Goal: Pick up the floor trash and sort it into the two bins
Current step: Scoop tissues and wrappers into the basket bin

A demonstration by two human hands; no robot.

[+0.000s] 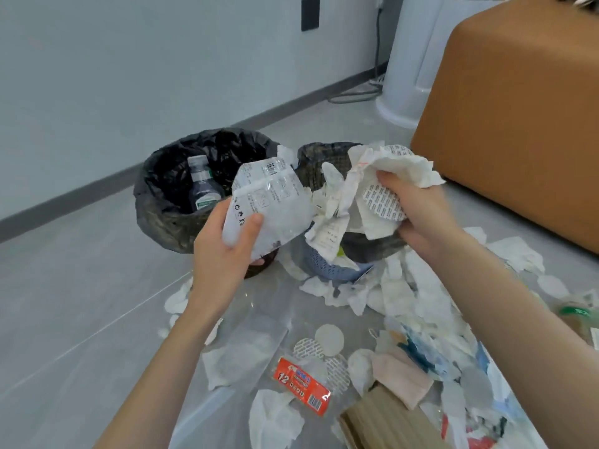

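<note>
The left hand (223, 257) grips a crumpled clear plastic package (269, 202) with black print, thumb across its front and fingers curled behind. The right hand (421, 215) clutches a wad of crumpled tissues and paper slips (398, 170), with a round printed seal caught in the bunch. Both are held up in front of the two bins, which stand side by side on the floor (81, 286) toward its wall edge.

The black-lined bin (155, 215) on the left holds a clear bottle (202, 186). The package overlaps this bin's right rim in the view. The wad hangs over the blue lattice bin (321, 265) on the right, which has paper spilling down its side.

Nearer the person the floor is strewn with white tissues, round seals (329, 339), a red wrapper (301, 384), a pink cloth (402, 374) and folded cardboard (385, 419). A brown block (518, 124) stands at the right.
</note>
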